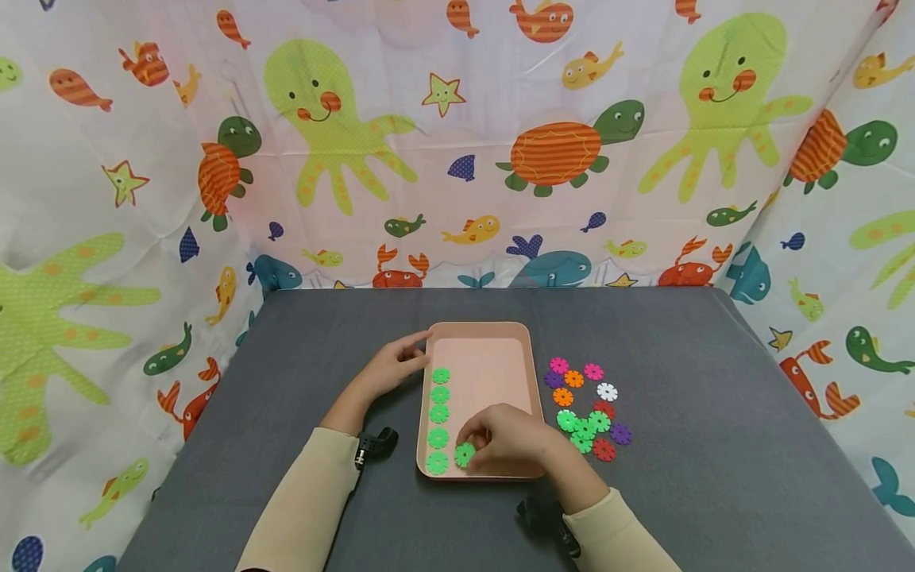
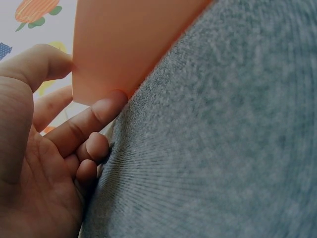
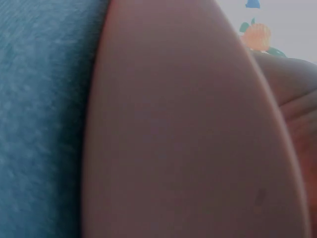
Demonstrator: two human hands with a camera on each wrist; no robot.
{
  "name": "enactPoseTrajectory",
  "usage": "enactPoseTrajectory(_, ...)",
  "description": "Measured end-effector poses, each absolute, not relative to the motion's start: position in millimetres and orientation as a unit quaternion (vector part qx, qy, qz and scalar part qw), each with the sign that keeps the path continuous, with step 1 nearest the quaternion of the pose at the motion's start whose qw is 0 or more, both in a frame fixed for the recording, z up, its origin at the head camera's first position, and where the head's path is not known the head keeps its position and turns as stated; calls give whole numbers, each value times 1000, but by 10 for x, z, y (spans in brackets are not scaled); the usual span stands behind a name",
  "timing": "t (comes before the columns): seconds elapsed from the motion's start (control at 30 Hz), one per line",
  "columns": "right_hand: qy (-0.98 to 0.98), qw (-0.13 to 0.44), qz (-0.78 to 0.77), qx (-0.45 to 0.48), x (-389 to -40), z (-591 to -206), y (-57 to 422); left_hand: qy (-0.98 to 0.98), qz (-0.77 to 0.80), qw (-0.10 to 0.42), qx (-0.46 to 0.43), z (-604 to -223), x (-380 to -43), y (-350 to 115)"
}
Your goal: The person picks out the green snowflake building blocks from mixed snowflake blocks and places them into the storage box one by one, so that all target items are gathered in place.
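Note:
A shallow pink tray [image 1: 493,349] lies on the table with a column of several green notched discs [image 1: 439,414] along its left side. My left hand [image 1: 389,367] holds the tray at its upper left edge; in the left wrist view its thumb and fingers [image 2: 74,126] are at the tray's rim and outer wall [image 2: 124,49]. Low inside the tray, my right hand [image 1: 509,435] pinches another green notched disc [image 1: 465,454] beside the bottom of the column. In the right wrist view the tray wall [image 3: 188,124] hides most of that hand [image 3: 302,109] and the disc.
Right of the tray lie loose notched discs: several green [image 1: 584,429], plus pink [image 1: 593,371], orange [image 1: 563,396], purple [image 1: 621,434], red [image 1: 604,450] and one white [image 1: 607,392]. Grey cloth [image 1: 715,413] covers the table. A patterned curtain [image 1: 457,199] stands behind and at both sides.

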State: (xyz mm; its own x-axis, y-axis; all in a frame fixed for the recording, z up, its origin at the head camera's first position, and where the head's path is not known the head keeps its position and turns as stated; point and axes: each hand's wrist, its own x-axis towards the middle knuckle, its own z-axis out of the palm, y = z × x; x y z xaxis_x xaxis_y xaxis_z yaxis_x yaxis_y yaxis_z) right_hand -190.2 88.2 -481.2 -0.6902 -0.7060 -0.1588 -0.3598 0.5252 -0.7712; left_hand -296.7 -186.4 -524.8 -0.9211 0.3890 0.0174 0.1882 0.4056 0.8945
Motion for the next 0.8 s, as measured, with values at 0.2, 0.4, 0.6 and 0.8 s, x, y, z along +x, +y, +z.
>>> enactPoseTrajectory(0.2, 855, 229, -339, -317, -1880, -4870, 858, 836, 513, 97, 169, -5266, -2980, -1867)
enactPoseTrajectory(0.4, 852, 235, -349, -311, -1881, -4799, 905, 833, 518, 95, 174, -5272, -2988, -1863)
enactPoseTrajectory(0.6, 844, 206, -410, -279, -1962, -4551, 1235, 830, 520, 101, 174, -5256, -2976, -1858)
enactPoseTrajectory(0.8, 855, 155, -451, -202, -2050, -4405, 1735, 830, 520, 99, 175, -5270, -2989, -1871)
